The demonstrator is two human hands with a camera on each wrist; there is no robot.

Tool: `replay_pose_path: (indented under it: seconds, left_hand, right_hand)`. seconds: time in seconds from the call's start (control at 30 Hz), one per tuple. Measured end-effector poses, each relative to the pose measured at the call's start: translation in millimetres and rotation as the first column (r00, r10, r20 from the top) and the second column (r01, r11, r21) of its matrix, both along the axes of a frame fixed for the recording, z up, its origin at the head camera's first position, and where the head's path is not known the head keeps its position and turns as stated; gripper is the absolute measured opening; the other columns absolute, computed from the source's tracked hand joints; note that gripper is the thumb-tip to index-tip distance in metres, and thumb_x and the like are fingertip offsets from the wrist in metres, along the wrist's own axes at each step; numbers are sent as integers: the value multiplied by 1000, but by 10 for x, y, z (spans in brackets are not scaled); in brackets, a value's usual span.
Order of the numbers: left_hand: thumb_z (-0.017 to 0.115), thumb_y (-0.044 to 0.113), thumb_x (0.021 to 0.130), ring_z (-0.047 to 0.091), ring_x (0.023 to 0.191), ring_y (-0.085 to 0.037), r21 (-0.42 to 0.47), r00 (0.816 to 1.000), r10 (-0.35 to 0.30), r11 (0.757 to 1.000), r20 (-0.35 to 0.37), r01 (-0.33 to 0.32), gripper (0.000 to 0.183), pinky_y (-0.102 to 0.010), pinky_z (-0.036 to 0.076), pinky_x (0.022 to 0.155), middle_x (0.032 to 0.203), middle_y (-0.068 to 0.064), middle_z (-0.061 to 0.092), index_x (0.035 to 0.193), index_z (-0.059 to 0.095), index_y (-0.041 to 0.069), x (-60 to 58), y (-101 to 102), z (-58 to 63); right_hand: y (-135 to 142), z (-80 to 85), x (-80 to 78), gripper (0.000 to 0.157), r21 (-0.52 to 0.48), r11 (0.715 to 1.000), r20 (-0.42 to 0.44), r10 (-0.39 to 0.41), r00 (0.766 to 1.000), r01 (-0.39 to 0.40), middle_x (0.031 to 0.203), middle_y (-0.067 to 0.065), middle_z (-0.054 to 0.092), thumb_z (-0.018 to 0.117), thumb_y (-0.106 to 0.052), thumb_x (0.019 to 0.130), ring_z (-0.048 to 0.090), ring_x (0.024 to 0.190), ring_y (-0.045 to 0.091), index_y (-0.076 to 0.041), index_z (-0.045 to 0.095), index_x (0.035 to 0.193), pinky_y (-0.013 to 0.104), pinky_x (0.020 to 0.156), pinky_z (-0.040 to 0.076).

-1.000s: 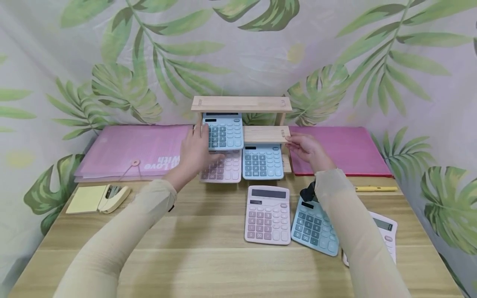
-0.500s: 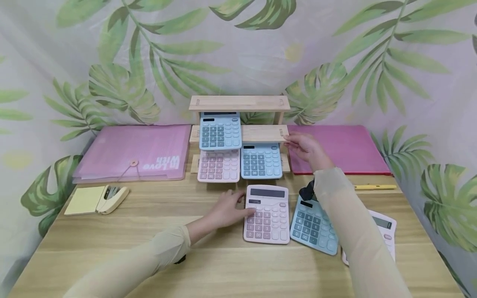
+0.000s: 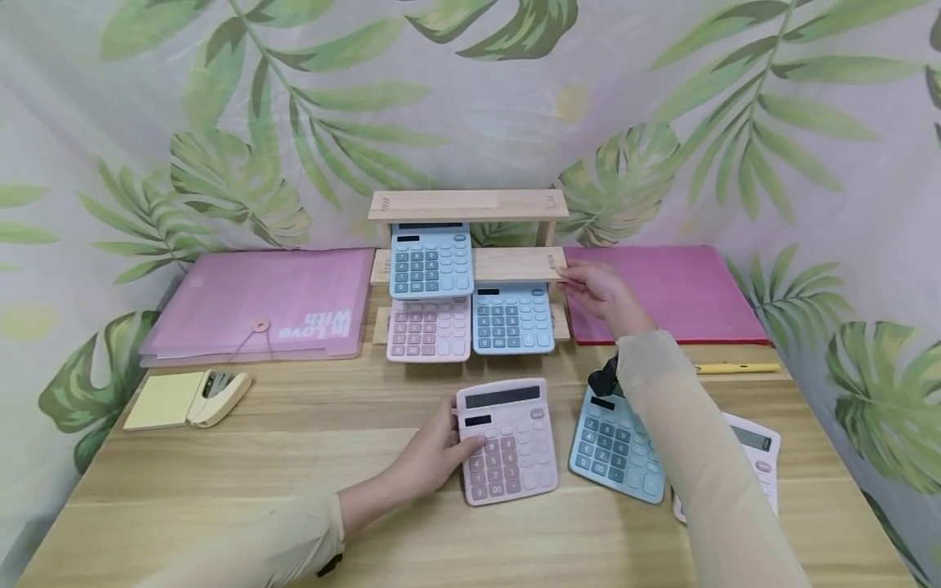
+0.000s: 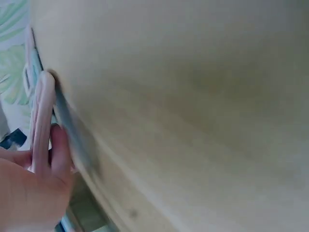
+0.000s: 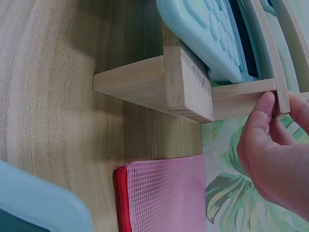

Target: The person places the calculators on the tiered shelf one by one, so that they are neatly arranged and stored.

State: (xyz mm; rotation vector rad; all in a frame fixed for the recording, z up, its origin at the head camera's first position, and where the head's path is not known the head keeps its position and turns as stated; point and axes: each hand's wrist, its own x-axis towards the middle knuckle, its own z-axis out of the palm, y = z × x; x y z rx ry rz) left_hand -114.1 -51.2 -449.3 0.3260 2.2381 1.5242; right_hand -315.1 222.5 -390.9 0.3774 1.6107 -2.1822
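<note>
My left hand grips a pink calculator by its left edge, thumb on the keys; in the left wrist view the calculator sits edge-on between thumb and fingers, lifted off the table. With my right hand I pinch the right end of the middle board of a wooden rack, as the right wrist view shows the fingers around the board's end. On the rack lean a blue calculator at upper left, a pink calculator below it and another blue calculator at lower right.
A blue calculator and a pink calculator, partly behind the right sleeve, lie on the table. A lilac folder, sticky notes and a stapler are at left. At right are a pink mesh pouch and a yellow pen.
My left hand has come down from the upper blue calculator on the rack to the pink calculator on the table, taken hold of it and drawn it leftward, tilting it. The right hand stays on the rack.
</note>
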Motion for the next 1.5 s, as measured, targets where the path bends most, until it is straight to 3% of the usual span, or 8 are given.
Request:
replay_pose_path:
  seconds: [0.17,0.33,0.47,0.67,0.93,1.2,1.37,1.5]
  left_hand:
    - [53,21,93,66,75,-19,156,976,109,978,190,-139,45,-35,60,64,109,-19,61,132,31,13,-137,-20,330]
    - [51,25,93,68,77,-19,230,910,211,924,356,-304,47,-37,60,73,111,-16,62,135,35,11,-578,70,831]
    - [55,31,92,68,75,-16,201,880,268,908,393,-366,55,-31,60,71,105,-9,65,139,34,15,-998,159,1108]
    - [56,33,91,65,57,-10,150,859,333,897,390,-416,62,-23,58,55,83,-4,67,143,29,14,-1463,267,1236]
    - [56,33,92,63,57,-10,114,833,370,886,411,-450,61,-22,56,53,93,-6,66,143,29,13,-1681,364,1242]
    - [55,25,93,64,58,-13,166,877,316,904,362,-394,69,-27,60,60,98,-11,64,148,15,19,-1615,394,1243]
    - [60,12,89,66,78,-16,182,921,252,932,297,-313,82,-28,59,78,123,-15,55,150,6,22,-1469,396,1243]
    - [67,15,84,63,101,-27,85,965,190,974,178,-208,91,-33,53,93,141,-12,43,150,5,18,-1389,388,1223]
  right_hand:
    - [35,-8,5,61,-5,1000,-5,1,1000,-1,78,-5,69,49,0,92,64,76,5,-6,22,147,18,85,52]
    - [32,-13,6,61,-15,1000,-1,6,1000,-6,76,-4,69,49,0,92,64,72,5,-6,22,146,16,81,54]
    - [5,-30,-5,59,-27,1000,-18,10,1000,-10,74,-3,69,47,2,92,65,70,5,-3,23,146,15,76,54]
    - [-50,-28,-21,58,-6,1000,-31,7,999,-7,79,-4,65,45,2,93,64,75,5,-2,22,146,14,75,54]
    - [-21,-15,-27,61,-9,1000,-5,-15,1000,15,124,12,51,45,2,93,64,76,5,-6,20,147,14,74,55]
    - [-2,-24,-10,60,-39,999,-31,-8,999,7,78,-4,68,45,3,92,66,73,4,-2,19,146,14,74,54]
    - [12,-30,-22,58,-41,999,-40,0,999,-1,73,-4,69,45,3,92,66,71,5,-1,21,145,15,72,54]
    - [21,-47,-29,58,-46,999,-36,4,999,-6,74,-4,69,44,3,93,66,72,5,-1,20,146,15,73,54]
